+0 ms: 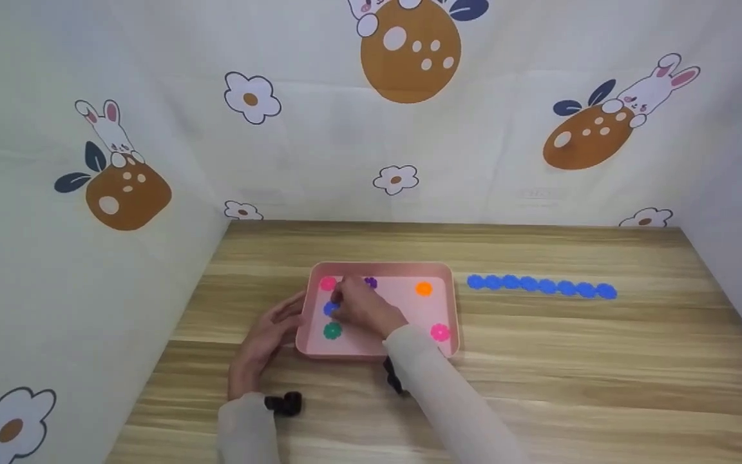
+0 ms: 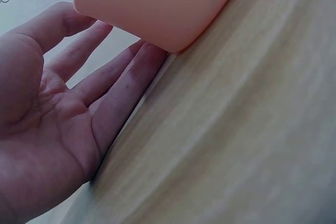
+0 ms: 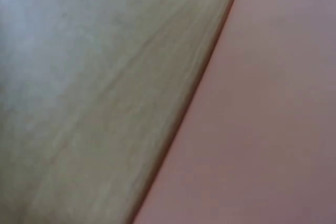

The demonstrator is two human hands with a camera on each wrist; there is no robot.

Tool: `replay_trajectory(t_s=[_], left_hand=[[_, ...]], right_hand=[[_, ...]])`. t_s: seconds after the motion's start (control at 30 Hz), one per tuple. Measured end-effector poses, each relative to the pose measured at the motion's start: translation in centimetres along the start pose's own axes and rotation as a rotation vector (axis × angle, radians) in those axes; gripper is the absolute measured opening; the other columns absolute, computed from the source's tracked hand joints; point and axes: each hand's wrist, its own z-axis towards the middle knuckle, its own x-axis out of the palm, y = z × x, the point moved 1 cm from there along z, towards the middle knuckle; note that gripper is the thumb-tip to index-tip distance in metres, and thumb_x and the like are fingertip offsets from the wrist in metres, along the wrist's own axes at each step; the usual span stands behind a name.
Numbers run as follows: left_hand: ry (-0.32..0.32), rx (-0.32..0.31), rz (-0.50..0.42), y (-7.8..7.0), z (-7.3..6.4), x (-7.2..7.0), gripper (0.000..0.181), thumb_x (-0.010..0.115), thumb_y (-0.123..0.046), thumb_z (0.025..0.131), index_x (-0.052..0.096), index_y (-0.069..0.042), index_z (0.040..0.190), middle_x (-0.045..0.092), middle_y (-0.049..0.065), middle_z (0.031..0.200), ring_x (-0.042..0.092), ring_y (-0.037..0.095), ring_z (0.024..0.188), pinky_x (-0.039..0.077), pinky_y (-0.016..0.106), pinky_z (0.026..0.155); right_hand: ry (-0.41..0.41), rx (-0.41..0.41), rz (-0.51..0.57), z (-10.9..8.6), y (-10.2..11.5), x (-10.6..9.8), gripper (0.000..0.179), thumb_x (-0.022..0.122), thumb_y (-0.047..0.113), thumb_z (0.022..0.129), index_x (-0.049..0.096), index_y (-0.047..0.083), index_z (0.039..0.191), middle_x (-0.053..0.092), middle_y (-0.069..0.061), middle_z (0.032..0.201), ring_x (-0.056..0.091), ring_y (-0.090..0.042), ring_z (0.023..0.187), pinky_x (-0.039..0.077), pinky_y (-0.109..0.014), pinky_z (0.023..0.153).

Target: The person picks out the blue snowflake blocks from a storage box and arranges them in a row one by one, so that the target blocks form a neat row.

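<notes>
A pink tray (image 1: 377, 356) stands on the wooden table with several small flower-shaped plastic pieces in it. My right hand (image 1: 368, 308) reaches into its left half, fingers bent down, and pinches a blue flower-shaped piece (image 1: 330, 309), partly covered by the fingertips. Close by lie a green piece (image 1: 332, 330), a pink piece (image 1: 328, 283) and a purple piece (image 1: 371, 282). Against the tray's left wall rests my left hand (image 1: 266, 345), its fingers extended and touching the outside. The left wrist view shows that palm and the tray corner (image 2: 152, 9); the right wrist view shows no hand.
Right of the tray, a row of several blue flower-shaped pieces (image 1: 547, 286) lies edge to edge on the table (image 1: 570, 374). An orange piece (image 1: 424, 289) and a bright pink piece (image 1: 440, 332) lie in the tray's right half. Patterned cloth (image 1: 319, 148) hangs behind.
</notes>
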Motion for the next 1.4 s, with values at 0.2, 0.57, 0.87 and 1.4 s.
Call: replay_trajectory(t_s=[0.2, 0.57, 0.87, 1.4], left_hand=[[0.001, -0.002, 0.006, -0.10, 0.01, -0.01, 0.055, 0.073, -0.026, 0.091, 0.055, -0.030, 0.143, 0.057, 0.006, 0.147, 0.063, 0.023, 0.126, 0.056, 0.036, 0.099], [0.019, 0.010, -0.014, 0.05, -0.11, -0.07, 0.055, 0.071, -0.022, 0.093, 0.054, -0.025, 0.145, 0.056, 0.008, 0.148, 0.063, 0.022, 0.125, 0.056, 0.034, 0.099], [0.000, 0.024, -0.009, -0.17, -0.07, 0.07, 0.052, 0.070, -0.019, 0.093, 0.057, -0.024, 0.143, 0.058, 0.008, 0.146, 0.061, 0.023, 0.128, 0.056, 0.034, 0.099], [0.016, 0.013, -0.012, -0.14, -0.16, -0.23, 0.051, 0.070, -0.021, 0.093, 0.056, -0.025, 0.142, 0.059, 0.007, 0.145, 0.064, 0.024, 0.125, 0.056, 0.034, 0.098]], right_hand=[[0.013, 0.006, 0.011, -0.14, -0.07, -0.31, 0.027, 0.075, 0.017, 0.090, 0.072, 0.014, 0.116, 0.069, 0.004, 0.104, 0.063, -0.015, 0.097, 0.056, -0.033, 0.100], [0.022, -0.009, 0.003, -0.14, -0.36, -0.17, 0.024, 0.074, 0.013, 0.090, 0.073, 0.013, 0.115, 0.071, 0.003, 0.101, 0.063, -0.014, 0.093, 0.057, -0.033, 0.098], [0.036, -0.005, -0.014, -0.08, -0.37, -0.22, 0.025, 0.074, 0.016, 0.090, 0.071, 0.014, 0.115, 0.071, 0.004, 0.101, 0.065, -0.014, 0.092, 0.056, -0.033, 0.100], [0.054, -0.011, -0.047, 0.21, -0.41, -0.47, 0.020, 0.077, 0.028, 0.088, 0.070, 0.015, 0.102, 0.067, 0.003, 0.092, 0.063, -0.016, 0.085, 0.058, -0.028, 0.085]])
